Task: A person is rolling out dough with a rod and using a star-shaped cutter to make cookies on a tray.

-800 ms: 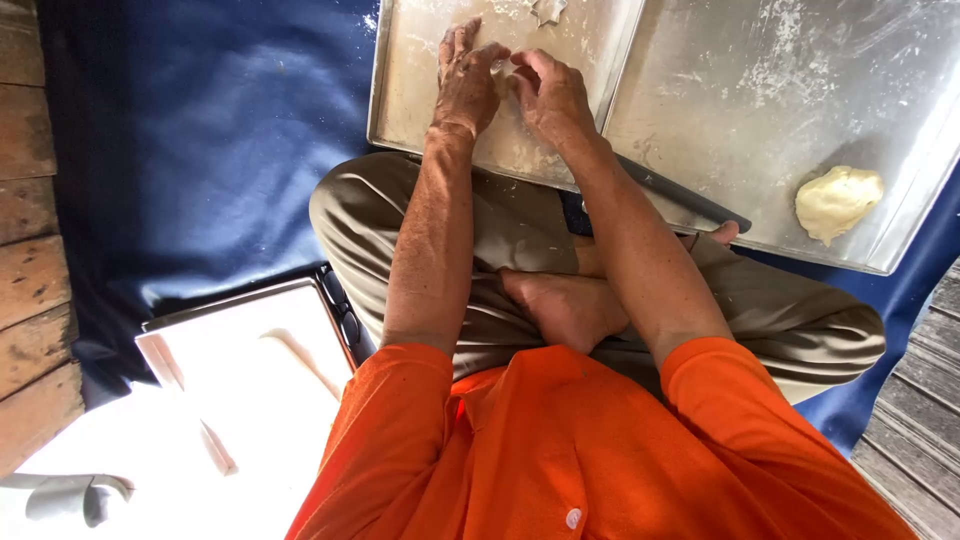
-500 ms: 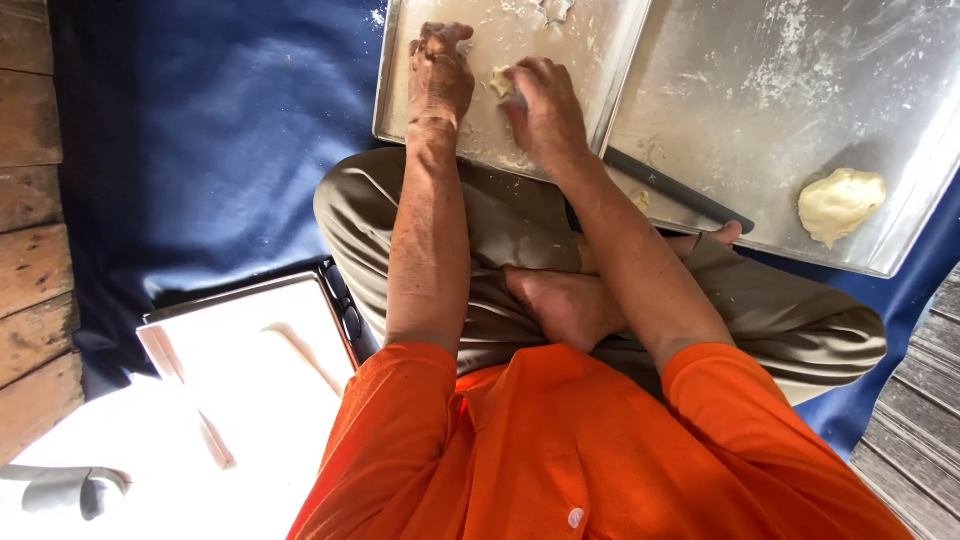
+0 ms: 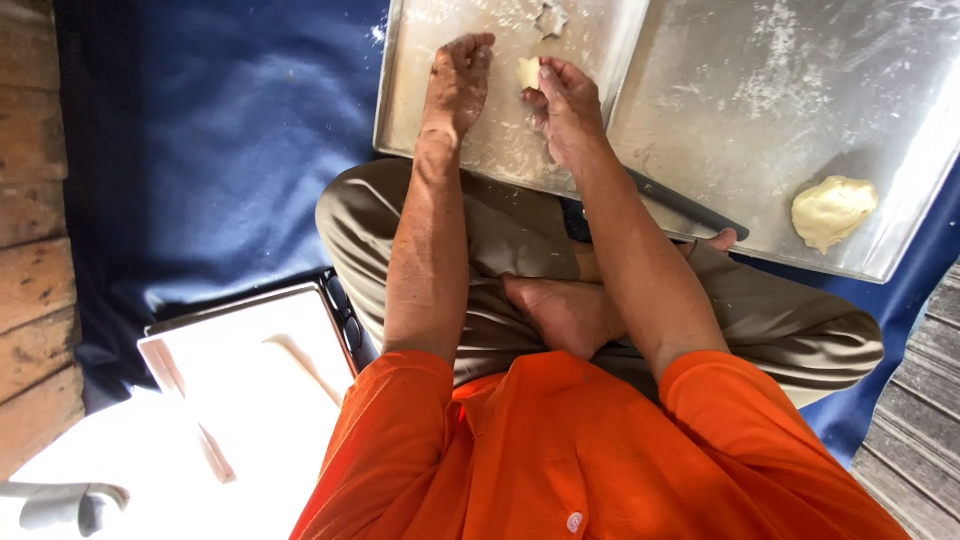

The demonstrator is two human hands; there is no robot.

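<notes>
Pale yellow, the small piece of dough (image 3: 527, 72) sits pinched at the fingertips of the right hand (image 3: 566, 110), raised just over the floured metal tray (image 3: 500, 150). The fingers close on its right edge, thumb and forefinger together around the scrap. The left hand (image 3: 458, 82) is just beside it on the other side, fingers curled loosely downward toward the tray, not gripping anything; whether the fingertips touch the metal I cannot tell.

Near the top edge of the same tray, a little beyond the hands, lies a star-shaped cutter (image 3: 549, 18) in pale metal, among smears of flour. A second, larger steel tray (image 3: 760, 130) lies beside the first on the right, its edge overlapping, dusted with white streaks. On its far right part rests a rounded lump of dough (image 3: 832, 210), well apart from the hands.

A dark, narrow strip (image 3: 690, 208) runs along the near edge of the larger tray, just above the knee; what it is I cannot make out.

The person sits cross-legged in khaki trousers (image 3: 520, 240) and an orange shirt (image 3: 580, 450), one bare foot (image 3: 565, 310) tucked between the forearms. Beneath everything spreads a dark blue cloth (image 3: 220, 150). To the left lies a white, brightly lit flat tray (image 3: 240, 370), with wooden planks (image 3: 35, 250) at the far left edge.
</notes>
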